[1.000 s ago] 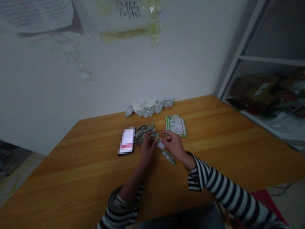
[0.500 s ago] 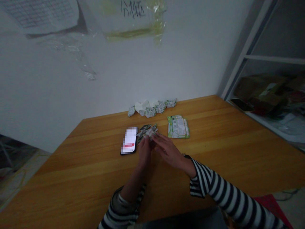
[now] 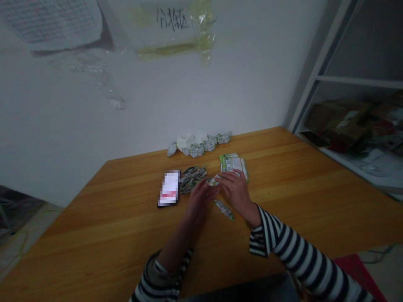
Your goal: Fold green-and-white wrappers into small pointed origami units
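Observation:
My left hand (image 3: 200, 200) and my right hand (image 3: 236, 192) meet over the wooden table (image 3: 94, 239), their fingertips on a small folded piece of printed wrapper (image 3: 213, 181). My right fingers lie close to a stack of green-and-white printed packets (image 3: 233, 164). A heap of folded grey-green wrapper pieces (image 3: 192, 179) lies left of my hands, beside a phone with a blurred screen (image 3: 169, 188). A folded strip of wrapper (image 3: 223, 209) rests on the wood below my hands, apart from them.
A row of folded paper pieces (image 3: 198, 144) stands along the wall at the table's far edge. A metal shelf (image 3: 343, 121) holding brown packages and another phone stands at the right. Plastic sheeting (image 3: 170, 29) hangs on the wall above.
My hands have moved right, off the heap and toward the packets. The folded strip, unseen half a second ago, shows again below my right hand. The view has shifted slightly.

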Demonstrator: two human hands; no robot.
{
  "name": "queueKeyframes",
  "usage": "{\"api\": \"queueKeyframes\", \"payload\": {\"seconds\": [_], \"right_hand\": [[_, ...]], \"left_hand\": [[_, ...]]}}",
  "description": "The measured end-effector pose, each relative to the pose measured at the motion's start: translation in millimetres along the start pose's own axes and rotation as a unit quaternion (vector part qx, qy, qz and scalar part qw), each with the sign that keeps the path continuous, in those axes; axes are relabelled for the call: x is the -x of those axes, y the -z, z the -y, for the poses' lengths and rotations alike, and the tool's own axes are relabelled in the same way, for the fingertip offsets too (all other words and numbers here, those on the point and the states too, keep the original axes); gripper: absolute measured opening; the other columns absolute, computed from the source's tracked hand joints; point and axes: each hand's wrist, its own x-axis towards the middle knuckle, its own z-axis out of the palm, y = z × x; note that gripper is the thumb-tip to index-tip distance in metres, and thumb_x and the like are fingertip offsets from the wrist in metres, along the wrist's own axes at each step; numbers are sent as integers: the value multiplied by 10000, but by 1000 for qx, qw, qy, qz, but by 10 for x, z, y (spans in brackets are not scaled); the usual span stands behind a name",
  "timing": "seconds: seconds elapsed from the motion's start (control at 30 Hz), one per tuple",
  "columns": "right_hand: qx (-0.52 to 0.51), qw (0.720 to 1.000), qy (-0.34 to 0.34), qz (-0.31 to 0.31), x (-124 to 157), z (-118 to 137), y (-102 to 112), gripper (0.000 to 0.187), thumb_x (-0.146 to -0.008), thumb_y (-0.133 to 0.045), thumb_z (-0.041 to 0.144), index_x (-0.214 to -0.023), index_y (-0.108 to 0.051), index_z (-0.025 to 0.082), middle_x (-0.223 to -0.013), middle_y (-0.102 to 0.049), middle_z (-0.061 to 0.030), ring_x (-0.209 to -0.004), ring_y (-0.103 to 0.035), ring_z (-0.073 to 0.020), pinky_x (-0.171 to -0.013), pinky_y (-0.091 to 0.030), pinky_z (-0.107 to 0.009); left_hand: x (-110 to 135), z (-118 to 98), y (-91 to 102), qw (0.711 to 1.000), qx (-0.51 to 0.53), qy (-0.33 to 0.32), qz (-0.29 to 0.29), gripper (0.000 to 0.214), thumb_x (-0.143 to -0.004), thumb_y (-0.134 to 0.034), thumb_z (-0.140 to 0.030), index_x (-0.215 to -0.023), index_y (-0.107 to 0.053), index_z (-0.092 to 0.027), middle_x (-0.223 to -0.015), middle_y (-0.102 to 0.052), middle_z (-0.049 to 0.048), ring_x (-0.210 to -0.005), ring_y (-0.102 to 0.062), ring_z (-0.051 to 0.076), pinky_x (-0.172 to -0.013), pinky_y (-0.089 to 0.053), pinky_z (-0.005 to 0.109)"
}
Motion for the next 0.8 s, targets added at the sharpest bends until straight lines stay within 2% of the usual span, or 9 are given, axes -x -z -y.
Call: {"api": "queueKeyframes", "payload": {"seconds": [0.1,0.17,0.27,0.37,0.47,0.53,0.63,0.73,0.8], "right_hand": [[-56,998,-27,10,-3,-45,-30,239,-912,-559,164,-1058,-711,278,-1090,-737,-37,-993,-670,-195,-1009,-356,-437],[-100,994,-40,29,-5,-59,-62,250,-912,-547,162,-1056,-716,277,-1078,-742,-37,-972,-684,-199,-984,-396,-421],[-180,978,-90,52,-5,-61,-126,260,-900,-537,179,-1056,-726,268,-1043,-751,-44,-931,-700,-211,-876,-492,-376],[-284,945,-152,50,-15,-46,-196,232,-864,-565,225,-1004,-749,245,-965,-768,-45,-861,-713,-221,-782,-543,-355],[-387,900,-199,31,-38,-20,-248,184,-804,-628,274,-904,-772,215,-867,-775,-50,-772,-714,-221,-712,-560,-339],[-415,880,-231,8,-51,-6,-258,149,-759,-668,286,-816,-775,200,-788,-770,-50,-690,-701,-208,-647,-556,-314],[-386,888,-248,-32,-50,8,-225,120,-736,-678,269,-734,-767,190,-704,-752,-44,-615,-669,-186,-580,-527,-279],[-344,913,-215,-49,-36,18,-162,111,-750,-673,248,-755,-774,203,-751,-757,-49,-687,-679,-190,-647,-528,-286],[-345,914,-210,-48,-36,22,-140,99,-741,-690,257,-762,-776,212,-777,-763,-52,-723,-689,-200,-682,-535,-301]], "left_hand": [[8,-14,3,996,-70,-51,29,566,-751,-742,-320,-1269,-540,-215,-997,-736,87,-931,-708,219,-902,-515,368],[13,-30,8,982,-161,-99,22,484,-712,-767,-293,-1166,-636,-188,-988,-744,85,-926,-705,220,-907,-514,367],[16,-62,38,944,-274,-177,-44,282,-689,-748,-229,-965,-735,-172,-911,-759,67,-859,-710,221,-865,-537,364],[8,-77,81,927,-306,-205,-75,184,-710,-694,-200,-881,-757,-173,-817,-761,50,-778,-712,212,-786,-564,347],[-3,-63,95,929,-296,-212,-68,160,-732,-696,-247,-860,-750,-167,-778,-752,44,-718,-702,194,-711,-569,313],[1,-49,84,926,-299,-220,-62,174,-744,-707,-301,-848,-739,-166,-768,-744,42,-697,-694,184,-686,-563,296],[35,-43,60,905,-348,-238,-54,181,-766,-699,-334,-846,-724,-173,-755,-735,42,-703,-691,185,-686,-554,287],[74,-58,54,881,-398,-252,-45,187,-797,-670,-324,-907,-729,-186,-828,-748,58,-778,-703,206,-730,-554,302],[83,-72,63,882,-395,-252,-42,211,-820,-639,-315,-962,-735,-193,-887,-755,69,-822,-707,218,-771,-558,325]]}}
